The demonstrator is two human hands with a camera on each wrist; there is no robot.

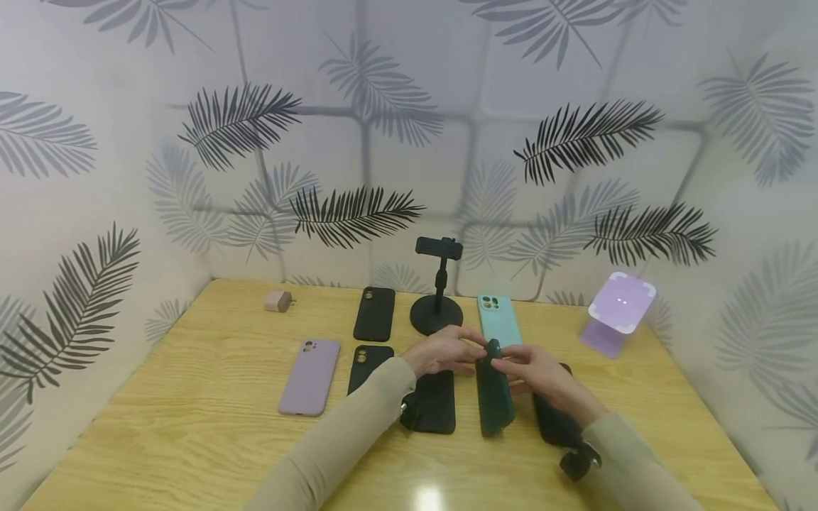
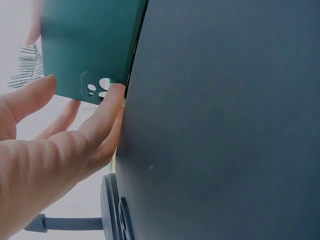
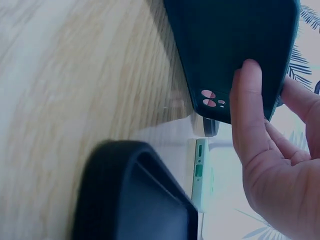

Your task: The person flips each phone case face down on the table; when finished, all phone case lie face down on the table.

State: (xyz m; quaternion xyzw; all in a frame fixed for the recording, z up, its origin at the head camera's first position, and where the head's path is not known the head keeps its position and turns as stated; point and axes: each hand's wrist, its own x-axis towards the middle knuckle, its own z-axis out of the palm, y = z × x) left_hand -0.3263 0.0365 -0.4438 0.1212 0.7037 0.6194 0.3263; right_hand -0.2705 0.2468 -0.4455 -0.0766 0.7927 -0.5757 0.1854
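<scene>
A dark green phone case stands on its long edge between the hands. My left hand holds its top end; in the left wrist view a fingertip lies at the camera cutouts. From the other side, my right hand pinches the case, with fingers flat on its back in the right wrist view. A black phone case lies under the left wrist and fills much of the left wrist view. Beneath the right hand lies another black case, partly hidden. Just behind the hands is a mint phone case.
Two more black cases and a lilac case lie on the left, near a pink charger. A black phone stand rises at the back. Far right stands a lilac stand. A patterned wall backs the wooden table.
</scene>
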